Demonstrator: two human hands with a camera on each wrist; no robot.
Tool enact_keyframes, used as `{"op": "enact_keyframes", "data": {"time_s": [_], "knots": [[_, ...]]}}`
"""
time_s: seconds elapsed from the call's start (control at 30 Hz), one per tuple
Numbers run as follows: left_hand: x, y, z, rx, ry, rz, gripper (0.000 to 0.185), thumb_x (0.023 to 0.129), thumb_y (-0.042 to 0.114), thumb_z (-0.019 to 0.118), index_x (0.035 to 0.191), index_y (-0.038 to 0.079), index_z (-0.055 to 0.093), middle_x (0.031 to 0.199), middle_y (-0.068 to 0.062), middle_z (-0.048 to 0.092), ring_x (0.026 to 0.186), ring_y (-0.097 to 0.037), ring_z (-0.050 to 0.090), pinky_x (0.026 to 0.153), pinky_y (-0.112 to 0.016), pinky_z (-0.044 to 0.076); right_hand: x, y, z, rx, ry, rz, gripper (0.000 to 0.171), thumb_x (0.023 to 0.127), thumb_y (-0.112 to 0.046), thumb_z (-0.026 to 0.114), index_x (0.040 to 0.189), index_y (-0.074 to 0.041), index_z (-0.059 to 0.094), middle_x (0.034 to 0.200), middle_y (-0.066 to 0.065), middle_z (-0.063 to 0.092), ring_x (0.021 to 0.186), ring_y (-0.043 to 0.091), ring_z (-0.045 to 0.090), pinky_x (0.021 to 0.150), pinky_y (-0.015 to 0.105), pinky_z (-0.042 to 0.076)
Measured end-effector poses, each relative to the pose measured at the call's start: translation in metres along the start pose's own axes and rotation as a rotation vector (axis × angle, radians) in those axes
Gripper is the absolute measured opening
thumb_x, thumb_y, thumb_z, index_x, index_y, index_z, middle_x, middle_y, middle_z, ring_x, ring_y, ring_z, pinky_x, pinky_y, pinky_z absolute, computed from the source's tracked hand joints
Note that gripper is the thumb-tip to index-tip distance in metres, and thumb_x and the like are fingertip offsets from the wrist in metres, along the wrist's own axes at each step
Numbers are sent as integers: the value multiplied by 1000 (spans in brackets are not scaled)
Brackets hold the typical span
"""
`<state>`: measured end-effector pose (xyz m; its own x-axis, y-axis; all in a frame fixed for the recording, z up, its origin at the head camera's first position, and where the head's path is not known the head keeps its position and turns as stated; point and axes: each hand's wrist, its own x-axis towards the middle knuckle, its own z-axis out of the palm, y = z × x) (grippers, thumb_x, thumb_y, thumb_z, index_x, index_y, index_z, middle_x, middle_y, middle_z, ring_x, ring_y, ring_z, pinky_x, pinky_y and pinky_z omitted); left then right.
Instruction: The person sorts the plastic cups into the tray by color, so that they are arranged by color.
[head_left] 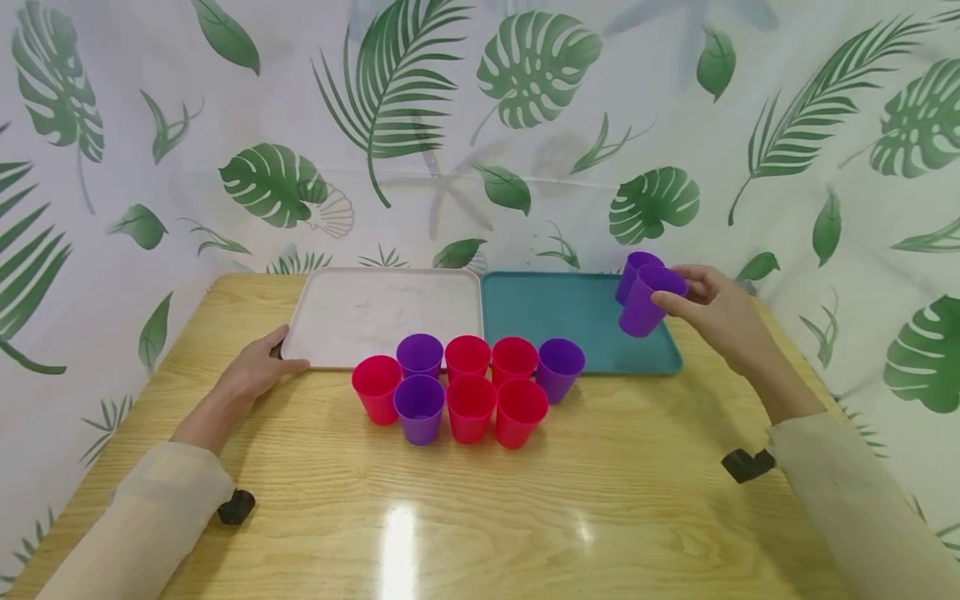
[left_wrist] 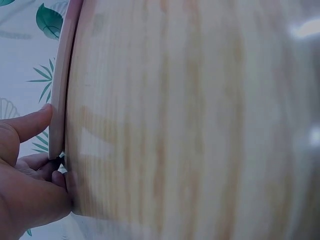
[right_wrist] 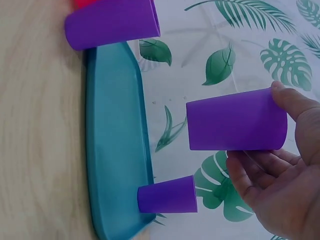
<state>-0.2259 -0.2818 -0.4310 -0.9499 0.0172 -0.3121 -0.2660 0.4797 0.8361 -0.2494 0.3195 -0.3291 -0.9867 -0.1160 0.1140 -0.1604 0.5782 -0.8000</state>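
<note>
Leaf-print curtain behind a wooden table (head_left: 480, 517); left hand (head_left: 255, 371) rests with relaxed fingers at the pink tray (head_left: 382, 312) corner, and the right hand (head_left: 720, 312) pinches a purple cup (head_left: 647, 302) by its rim above the teal tray (head_left: 570, 321) — likely light, stiff, a bit slick

My wooden table (head_left: 465, 517) carries a pale pink tray (head_left: 382, 312) at far left and a teal tray (head_left: 555, 321) touching it on the right; near them, five red cups (head_left: 470, 407) and three purple cups (head_left: 419, 408) stand clustered directly on the wood.
</note>
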Motion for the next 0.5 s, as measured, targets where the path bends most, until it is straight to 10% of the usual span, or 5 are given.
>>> {"op": "enact_keyframes", "data": {"time_s": [0.5], "knots": [[2,-2,0,-16,6,-8,92,102,17,65,164,4,-1,170,-22,-2,157,-40,1,126,-53,10,66,-11,4,77,98,40,83,95,-49,72,155,-1,39,144,19,57,119,14,59,94,22,48]]}}
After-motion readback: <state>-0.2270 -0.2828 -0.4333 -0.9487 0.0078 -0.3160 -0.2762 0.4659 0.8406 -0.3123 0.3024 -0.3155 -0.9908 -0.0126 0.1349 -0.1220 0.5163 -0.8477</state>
